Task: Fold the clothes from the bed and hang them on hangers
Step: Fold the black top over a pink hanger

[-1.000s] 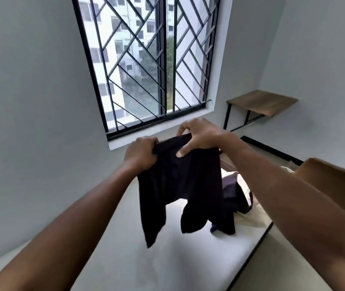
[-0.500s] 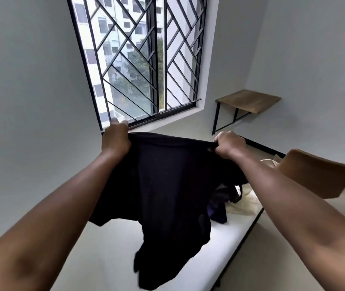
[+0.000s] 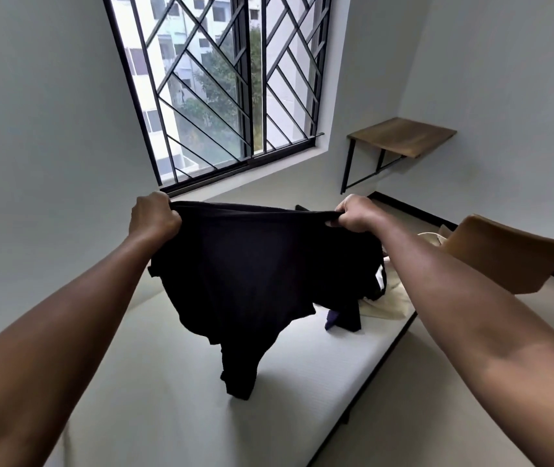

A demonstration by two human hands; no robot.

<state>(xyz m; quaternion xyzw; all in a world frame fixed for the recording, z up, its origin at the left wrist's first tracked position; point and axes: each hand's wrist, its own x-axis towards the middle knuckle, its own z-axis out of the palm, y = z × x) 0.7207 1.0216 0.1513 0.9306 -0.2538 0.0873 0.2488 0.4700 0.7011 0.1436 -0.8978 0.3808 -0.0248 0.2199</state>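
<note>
Over the bed (image 3: 167, 382), on its left side, the left hand (image 3: 154, 214) is closed in a fist, fingers curled round one corner of a black garment (image 3: 262, 271). The garment hangs in the air above the middle of the bed. Its top edge is pulled taut and runs nearly level from left to right, so the long axis lies across the bed between the two fists. Below that edge the cloth drops in loose folds and narrows to a tail that points straight down at the mattress; whether the tip touches it I cannot tell. Behind, above the far side of the bed, is a barred window (image 3: 221, 89).

The right hand (image 3: 356, 214) grips the other top corner, fingers bunched round the cloth, level with the left.

Beneath the right forearm, at the far end of the bed, lies a pile (image 3: 343, 318) of dark clothes with a cream cloth (image 3: 393, 298) just beside it. To the right of the bed stands a brown chair (image 3: 504, 254), and past the far end of the bed a wooden shelf (image 3: 403, 136) is fixed to the wall.
</note>
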